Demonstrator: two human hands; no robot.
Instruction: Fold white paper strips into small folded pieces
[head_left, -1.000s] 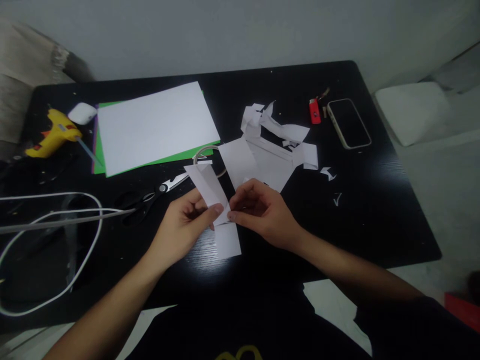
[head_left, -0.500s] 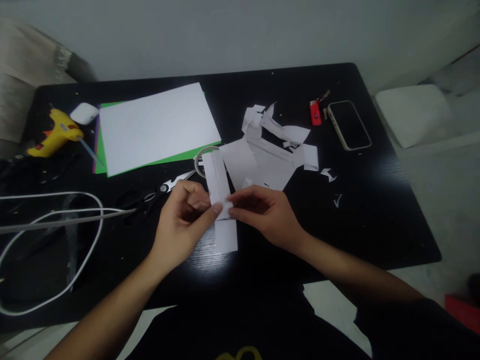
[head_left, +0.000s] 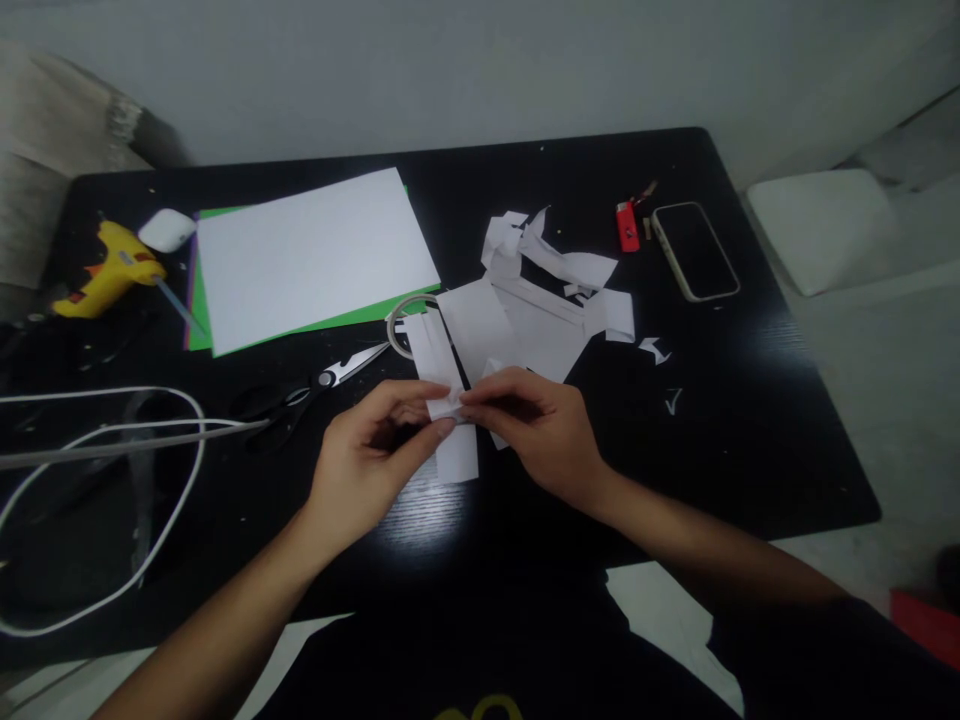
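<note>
A narrow folded strip of white paper [head_left: 442,385] is pinched at its middle between both hands, just above the black table [head_left: 750,420]. My left hand [head_left: 371,455] grips it from the left with thumb and forefinger closed. My right hand [head_left: 536,425] pinches it from the right, fingers pressed together. The strip's lower end hangs below my fingers and its upper end points toward a roll of tape [head_left: 401,320].
White paper scraps [head_left: 540,290] lie behind my hands. Black-handled scissors [head_left: 304,390] lie to the left, with a white cable [head_left: 135,500] beyond them. A white sheet on green card [head_left: 311,255], a yellow glue gun [head_left: 105,265], a red lighter [head_left: 625,226] and a phone [head_left: 695,250] sit further back.
The strip has turned from a leftward tilt to nearly upright and moved slightly away from me. Both hands shifted up the table with it, still pinching its middle.
</note>
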